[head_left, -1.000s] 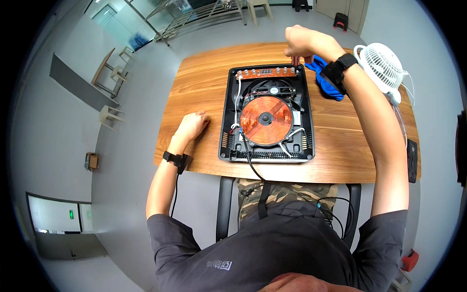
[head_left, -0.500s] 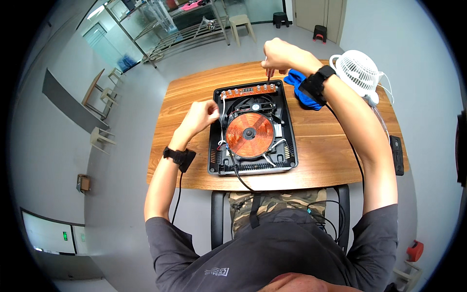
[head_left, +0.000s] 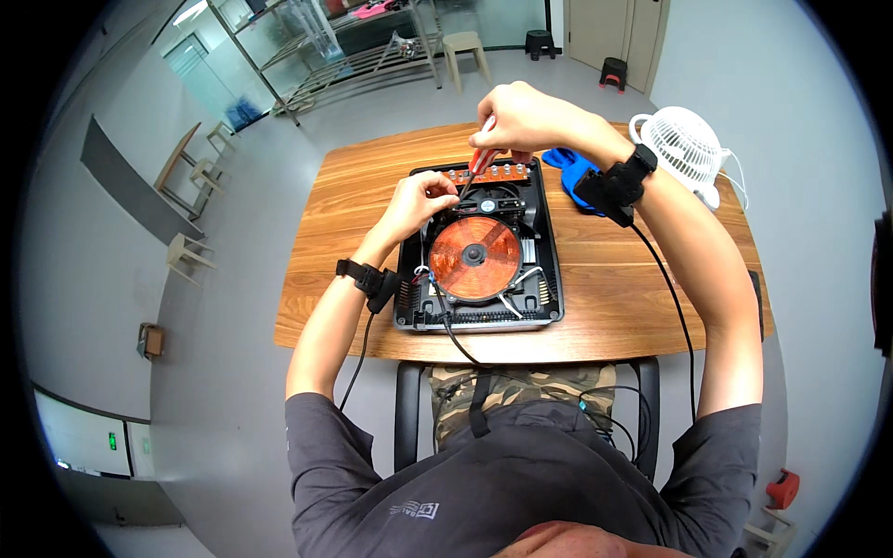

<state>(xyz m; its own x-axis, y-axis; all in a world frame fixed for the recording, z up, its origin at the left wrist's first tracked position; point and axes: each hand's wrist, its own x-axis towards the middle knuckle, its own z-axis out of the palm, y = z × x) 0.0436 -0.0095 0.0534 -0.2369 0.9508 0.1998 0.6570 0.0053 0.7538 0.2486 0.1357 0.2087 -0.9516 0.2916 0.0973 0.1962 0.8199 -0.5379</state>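
An opened induction cooker [head_left: 549,298] lies on the table, its round copper coil [head_left: 498,256] facing up and a black fan beyond it. Along its far edge runs an orange circuit board [head_left: 508,173] with several small round parts. My right hand [head_left: 532,119] grips a screwdriver [head_left: 481,162] with a red and white handle, slanting down to the left. The shaft's tip reaches the fingertips of my left hand [head_left: 416,203]. Those fingers are pinched together above the cooker's left side; whatever they hold is too small to make out.
A blue cloth [head_left: 569,169] lies right of the cooker, with a white fan [head_left: 684,144] beyond it at the table's [head_left: 614,288] right edge. A black cable [head_left: 448,327] leaves the cooker's near side. Cables also run from the straps on both wrists.
My right hand has moved left with the screwdriver, away from the board's right end. My left hand has shifted right and inward, so its fingertips now meet the screwdriver's tip.
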